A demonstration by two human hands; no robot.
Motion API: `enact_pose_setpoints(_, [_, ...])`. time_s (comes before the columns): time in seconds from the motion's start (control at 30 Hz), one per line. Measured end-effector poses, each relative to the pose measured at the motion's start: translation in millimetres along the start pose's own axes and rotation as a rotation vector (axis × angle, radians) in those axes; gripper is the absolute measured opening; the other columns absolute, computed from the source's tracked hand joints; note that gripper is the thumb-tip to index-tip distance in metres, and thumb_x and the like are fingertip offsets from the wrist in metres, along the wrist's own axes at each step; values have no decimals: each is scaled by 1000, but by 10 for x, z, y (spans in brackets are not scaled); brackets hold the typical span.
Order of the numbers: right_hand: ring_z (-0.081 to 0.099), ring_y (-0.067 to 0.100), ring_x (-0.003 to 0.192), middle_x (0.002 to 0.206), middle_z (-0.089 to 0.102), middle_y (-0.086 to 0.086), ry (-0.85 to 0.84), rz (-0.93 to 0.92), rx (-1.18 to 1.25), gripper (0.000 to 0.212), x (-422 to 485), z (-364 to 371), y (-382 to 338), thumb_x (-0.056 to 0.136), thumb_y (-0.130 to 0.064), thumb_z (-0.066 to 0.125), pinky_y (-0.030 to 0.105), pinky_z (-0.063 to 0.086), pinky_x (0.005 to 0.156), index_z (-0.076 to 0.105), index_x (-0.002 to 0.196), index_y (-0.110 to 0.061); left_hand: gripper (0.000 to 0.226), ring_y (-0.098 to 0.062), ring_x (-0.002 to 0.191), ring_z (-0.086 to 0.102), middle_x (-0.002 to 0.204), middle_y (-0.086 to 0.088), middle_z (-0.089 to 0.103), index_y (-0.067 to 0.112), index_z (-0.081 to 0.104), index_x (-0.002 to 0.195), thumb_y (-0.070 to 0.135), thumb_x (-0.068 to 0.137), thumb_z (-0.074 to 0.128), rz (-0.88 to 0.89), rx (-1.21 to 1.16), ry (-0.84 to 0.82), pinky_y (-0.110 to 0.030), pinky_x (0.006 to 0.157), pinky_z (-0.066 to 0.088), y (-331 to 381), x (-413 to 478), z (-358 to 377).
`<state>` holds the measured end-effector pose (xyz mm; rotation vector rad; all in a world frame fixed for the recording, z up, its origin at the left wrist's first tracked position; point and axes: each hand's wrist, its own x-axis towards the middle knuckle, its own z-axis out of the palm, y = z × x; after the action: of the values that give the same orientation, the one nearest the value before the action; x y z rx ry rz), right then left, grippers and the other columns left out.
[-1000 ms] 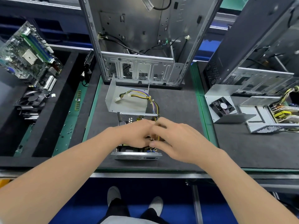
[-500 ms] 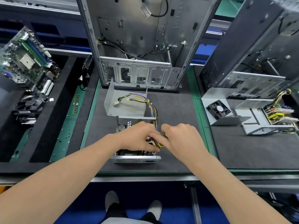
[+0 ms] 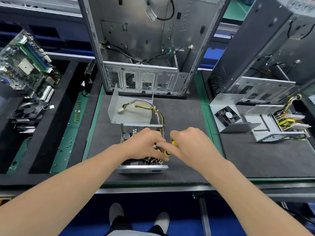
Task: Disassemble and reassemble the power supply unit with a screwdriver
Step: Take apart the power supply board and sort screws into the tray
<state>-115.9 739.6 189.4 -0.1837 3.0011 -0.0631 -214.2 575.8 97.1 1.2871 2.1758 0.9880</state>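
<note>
The open power supply unit (image 3: 142, 169) lies on the dark mat near the table's front edge, its circuit board exposed. Its bent metal cover (image 3: 131, 113) rests just behind it, with a bundle of yellow, black and purple wires (image 3: 153, 109) draped across. My left hand (image 3: 144, 143) reaches into the unit with fingers curled over the parts inside; what they hold is hidden. My right hand (image 3: 192, 143) grips a yellow-and-black screwdriver (image 3: 167, 153) whose handle end points toward the left hand at the unit's right side.
An empty computer case (image 3: 143, 48) stands upright behind the cover. At the right are a second case (image 3: 265, 48), a metal shell with a fan (image 3: 227, 115) and another opened supply (image 3: 288, 125). At the left sit a motherboard (image 3: 25, 65), a cooler fan (image 3: 27, 113) and loose screws.
My right hand has drawn back to the right, baring the yellow screwdriver handle. The left hand stays inside the unit. The camera has tilted slightly.
</note>
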Motion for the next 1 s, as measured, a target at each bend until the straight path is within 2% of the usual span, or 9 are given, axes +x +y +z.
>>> enact_pose_setpoints(0.07, [37, 35, 52, 48, 26, -1, 142, 51, -47, 71, 10, 5, -89, 90, -79, 49, 34, 25, 54, 34, 57, -18, 23, -4, 72, 56, 74, 16, 59, 31, 73, 79, 47, 75, 89, -40, 4, 15, -17, 61, 35, -9, 10, 8])
enact_pose_setpoints(0.17, [46, 32, 58, 59, 40, -2, 103, 58, -43, 71, 0, -34, -74, 91, -82, 30, 35, 33, 56, 43, 62, -19, 23, 7, 68, 54, 70, 21, 55, 35, 67, 77, 40, 77, 89, -32, -6, 15, -12, 59, 35, 1, 1, 5])
enact_pose_setpoints(0.3, [60, 25, 82, 101, 55, -7, -69, -282, 176, 10, -54, -168, 89, 99, -33, 59, 37, 46, 66, 54, 108, -33, 18, 6, 69, 54, 75, 19, 61, 35, 70, 76, 32, 81, 87, 46, 15, 3, -8, 62, 34, 4, -6, -3])
enact_pose_setpoints(0.37, [61, 28, 90, 100, 57, -4, -100, -222, 144, 10, -27, -179, 87, 103, -34, 56, 35, 39, 67, 55, 110, -26, 12, 1, 72, 56, 81, 12, 65, 31, 76, 82, 34, 81, 87, 47, 4, 8, -8, 64, 34, -11, -8, -7])
enact_pose_setpoints(0.5, [46, 33, 67, 62, 39, -2, -35, 34, 13, 58, 66, -91, -8, 98, -71, 46, 35, 21, 51, 36, 69, -21, 18, -3, 69, 55, 71, 17, 55, 38, 72, 78, 40, 77, 89, 24, -13, 39, -12, 61, 33, -21, -5, 8])
enact_pose_setpoints(0.6, [42, 34, 61, 55, 30, 0, 45, 136, -70, 73, 85, -52, -121, 91, -83, 35, 36, 21, 54, 29, 59, -19, 26, 5, 66, 57, 69, 23, 59, 31, 67, 77, 40, 75, 91, -32, -34, 51, -9, 60, 35, -40, 8, 21])
enact_pose_setpoints(0.7, [50, 31, 65, 67, 44, -2, 77, 30, -6, 65, 48, -121, -70, 92, -80, 34, 36, 31, 55, 46, 66, -22, 31, 4, 63, 53, 68, 22, 56, 38, 57, 72, 39, 79, 87, -18, -12, 46, -11, 58, 33, -33, 19, 17])
enact_pose_setpoints(0.83, [61, 22, 89, 105, 55, -8, -113, -293, 141, 13, -15, -265, 81, 100, -35, 58, 36, 43, 68, 61, 111, -28, 17, 7, 66, 54, 74, 22, 63, 36, 69, 75, 34, 82, 85, 45, 13, 29, -6, 61, 32, -6, 4, 3])
enact_pose_setpoints(1.0, [52, 35, 71, 71, 52, 4, -56, -6, 27, 55, 68, -171, 11, 97, -69, 47, 37, 32, 61, 41, 71, -20, 15, 0, 74, 59, 76, 15, 63, 35, 73, 79, 34, 79, 89, 40, -19, 22, -10, 65, 34, -26, 5, 9])
